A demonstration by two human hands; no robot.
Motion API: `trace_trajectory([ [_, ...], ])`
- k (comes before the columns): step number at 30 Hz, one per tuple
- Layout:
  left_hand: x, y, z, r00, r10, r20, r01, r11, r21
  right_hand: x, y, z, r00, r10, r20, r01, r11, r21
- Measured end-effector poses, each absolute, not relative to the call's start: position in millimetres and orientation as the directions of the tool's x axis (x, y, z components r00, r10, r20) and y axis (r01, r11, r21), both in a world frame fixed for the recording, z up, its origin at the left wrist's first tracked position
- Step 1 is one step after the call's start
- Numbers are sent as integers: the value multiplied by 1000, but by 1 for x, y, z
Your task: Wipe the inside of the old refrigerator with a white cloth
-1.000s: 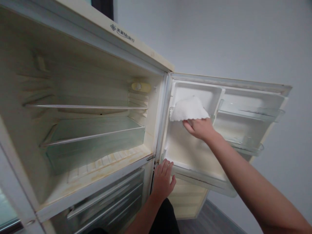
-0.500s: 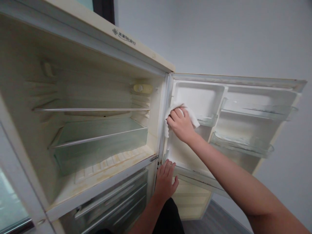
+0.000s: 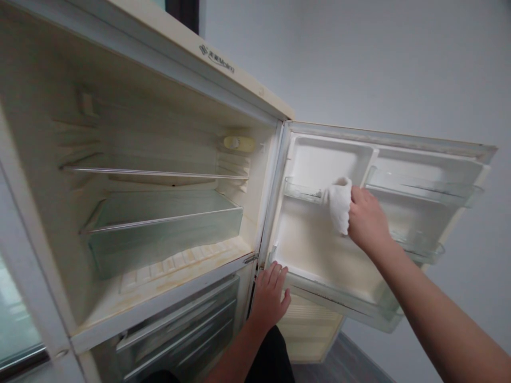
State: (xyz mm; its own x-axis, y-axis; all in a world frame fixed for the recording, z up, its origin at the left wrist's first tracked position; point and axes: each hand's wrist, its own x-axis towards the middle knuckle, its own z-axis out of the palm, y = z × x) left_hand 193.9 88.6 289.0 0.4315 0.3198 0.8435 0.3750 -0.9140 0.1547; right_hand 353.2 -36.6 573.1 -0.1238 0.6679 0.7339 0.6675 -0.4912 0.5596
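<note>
An old cream fridge stands open in front of me. Its upper door swings out to the right. My right hand is closed round a white cloth and presses it against the inner door panel, just under a small clear door shelf. My left hand lies flat with fingers stretched out on the fridge frame at the door's lower hinge corner, holding nothing.
Inside the fridge are a glass shelf, a clear crisper drawer and a stained floor ledge. Clear door bins sit on the door's right half. A lower drawer compartment is below. A grey wall is behind.
My right hand has carried the cloth from the door's left edge near the hinge rightward to the middle of the inner panel. The left hand has stayed put.
</note>
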Motion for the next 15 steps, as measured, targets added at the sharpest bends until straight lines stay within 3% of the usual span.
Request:
trace_trajectory([
  [5, 195, 89, 287, 433, 310, 847, 365, -919, 150, 362, -39, 577, -135, 718, 683, 693, -424, 583],
  [15, 196, 87, 290, 416, 326, 849, 365, -915, 172, 352, -15, 584, -79, 686, 723, 661, -507, 553],
])
